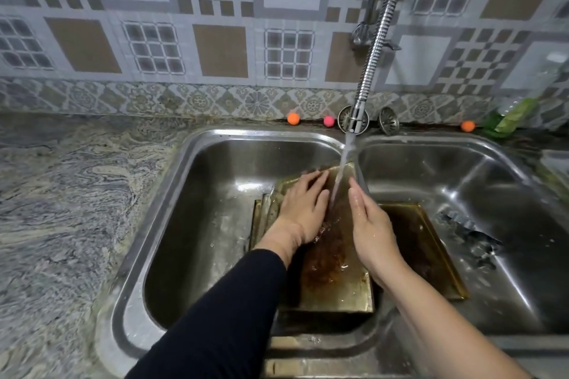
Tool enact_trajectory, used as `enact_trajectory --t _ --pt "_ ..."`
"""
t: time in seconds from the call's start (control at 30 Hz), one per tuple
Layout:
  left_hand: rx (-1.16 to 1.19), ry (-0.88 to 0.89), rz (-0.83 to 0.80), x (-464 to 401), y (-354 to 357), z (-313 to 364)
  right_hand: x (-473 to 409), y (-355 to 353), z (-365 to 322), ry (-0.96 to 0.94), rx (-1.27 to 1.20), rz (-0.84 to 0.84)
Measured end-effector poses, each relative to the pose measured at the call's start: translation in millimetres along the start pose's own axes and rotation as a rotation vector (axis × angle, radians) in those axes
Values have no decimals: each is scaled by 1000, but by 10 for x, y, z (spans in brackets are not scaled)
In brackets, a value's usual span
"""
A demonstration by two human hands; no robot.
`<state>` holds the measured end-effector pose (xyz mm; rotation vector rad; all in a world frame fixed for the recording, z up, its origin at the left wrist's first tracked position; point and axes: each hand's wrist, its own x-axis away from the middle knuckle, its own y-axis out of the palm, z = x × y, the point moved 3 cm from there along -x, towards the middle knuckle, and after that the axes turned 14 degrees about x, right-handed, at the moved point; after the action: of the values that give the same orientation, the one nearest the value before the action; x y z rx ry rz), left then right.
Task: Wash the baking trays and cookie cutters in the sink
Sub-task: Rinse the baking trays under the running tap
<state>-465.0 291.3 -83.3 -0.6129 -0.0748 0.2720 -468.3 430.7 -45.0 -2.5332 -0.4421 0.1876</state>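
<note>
At the centre of the frame a rectangular golden metal baking tray [335, 264], brown with burnt stains, leans across the divider of the stainless steel double sink [197, 181] under running water [345, 163]. The left hand [303, 209] lies flat on it, fingers straight; the right hand [374, 228] presses its edge with extended fingers.

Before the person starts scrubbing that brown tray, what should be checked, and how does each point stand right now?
1. Water running: ok, the stream from the chrome flexible tap lands on the stained brown metal baking tray.
2. Tray steadied: ok, the left hand lies flat on it and the right hand rests along its right side.
3. Tray leaning over the steel sink divider: ok.
4. Second brown tray within reach: ok.
5. Sponge or soap ready: cannot tell.
6. Cookie cutters in sight: not ok.
</note>
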Motion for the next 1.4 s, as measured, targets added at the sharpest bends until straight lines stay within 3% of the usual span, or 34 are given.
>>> enact_trajectory --t 0.07,0.2,0.33,0.43,0.5,0.6,0.7,0.8,0.93,1.1,1.27,1.4 --pt "-40 -39 22 24 -96 -79 -17 -49 12 20 -48 37" --pt "-414 -132 147 210 -248 -178 -25 1 -31 1 -77 41" --pt "31 -117 285 356 -498 -215 -105 59 -134 -13 -176 -29" --pt "146 64 556 481 -717 -139 -188 79 -181 -27 -99 -72" --pt "233 6 659 519 -841 -122 -264 146 -156 -58 3 -94" --pt "392 -151 617 517 -929 -167 -400 308 -61 -48 247 -201" --pt "333 44 595 557 -882 4 -471 472 -70 58 487 -363" --pt "201 259 577 618 -682 261 -449 540 -347 56 261 -328" --pt "139 313 471 623 -391 407 -495 343 -611 34 -235 -146" --pt "-50 295 427 722 -46 492 -543 56 -511 99 -311 23" --pt "148 192 131 537 185 668 -458 -74 -405 78 -451 -4" --pt "15 164 222 229 18 784 -374 -129 -412 33 -588 1"
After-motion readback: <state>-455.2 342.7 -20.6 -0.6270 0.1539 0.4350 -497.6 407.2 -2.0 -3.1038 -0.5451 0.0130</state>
